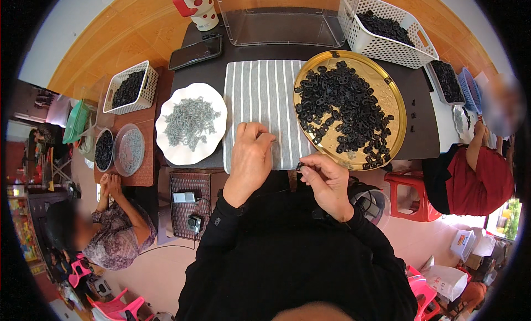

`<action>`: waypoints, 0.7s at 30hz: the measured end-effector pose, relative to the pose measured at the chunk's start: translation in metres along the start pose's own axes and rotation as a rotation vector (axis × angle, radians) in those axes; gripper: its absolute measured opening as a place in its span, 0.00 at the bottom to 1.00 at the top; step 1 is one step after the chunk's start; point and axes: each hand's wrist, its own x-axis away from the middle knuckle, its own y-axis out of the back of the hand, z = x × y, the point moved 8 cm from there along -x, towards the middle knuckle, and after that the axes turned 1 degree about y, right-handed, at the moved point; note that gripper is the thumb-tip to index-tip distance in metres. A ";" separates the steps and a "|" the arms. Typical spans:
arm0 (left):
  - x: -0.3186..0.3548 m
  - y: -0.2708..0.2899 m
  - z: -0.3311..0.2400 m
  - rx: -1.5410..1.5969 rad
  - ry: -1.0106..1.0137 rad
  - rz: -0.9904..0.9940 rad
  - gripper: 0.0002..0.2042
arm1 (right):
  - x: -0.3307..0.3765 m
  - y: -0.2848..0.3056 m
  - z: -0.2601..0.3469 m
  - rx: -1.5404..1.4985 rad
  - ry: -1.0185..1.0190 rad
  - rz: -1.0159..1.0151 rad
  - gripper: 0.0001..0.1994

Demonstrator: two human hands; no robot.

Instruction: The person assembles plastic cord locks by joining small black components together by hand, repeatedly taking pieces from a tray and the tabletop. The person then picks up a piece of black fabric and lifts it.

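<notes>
My right hand pinches a small black plastic piece between thumb and fingertip, just off the front edge of the striped grey cloth. On that cloth rests my left hand, its fingers curled in and its back up; whatever they hold is hidden. To the right, a round gold tray carries a heap of small black looped pieces. Left of the cloth stands a white scalloped plate piled with small grey pieces, too fine to name.
A clear plastic bin and a white perforated basket of black pieces line the back. A phone and a dotted tumbler stand at back left. People sit on both sides, near a red stool.
</notes>
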 end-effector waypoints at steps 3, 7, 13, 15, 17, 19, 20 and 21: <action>-0.003 -0.002 -0.003 -0.022 -0.007 0.027 0.06 | -0.002 0.001 0.004 -0.009 0.023 -0.029 0.08; -0.003 -0.004 -0.004 -0.040 -0.011 0.053 0.06 | -0.010 -0.006 0.011 0.059 0.133 0.051 0.09; 0.002 0.007 -0.020 0.038 -0.089 0.017 0.08 | -0.026 -0.018 0.010 0.169 0.115 0.010 0.05; 0.002 0.011 -0.028 0.049 -0.125 -0.004 0.08 | -0.034 -0.022 0.018 0.269 0.212 0.016 0.04; 0.003 0.014 -0.034 0.095 -0.150 -0.025 0.09 | -0.039 -0.024 0.014 0.279 0.254 0.019 0.03; 0.003 0.015 -0.034 0.097 -0.152 -0.034 0.09 | -0.041 -0.028 0.015 0.284 0.291 0.028 0.02; 0.004 0.016 -0.034 0.101 -0.156 -0.039 0.09 | -0.041 -0.029 0.018 0.278 0.312 0.037 0.02; 0.004 0.016 -0.032 0.103 -0.154 -0.042 0.09 | -0.041 -0.030 0.020 0.275 0.331 0.044 0.02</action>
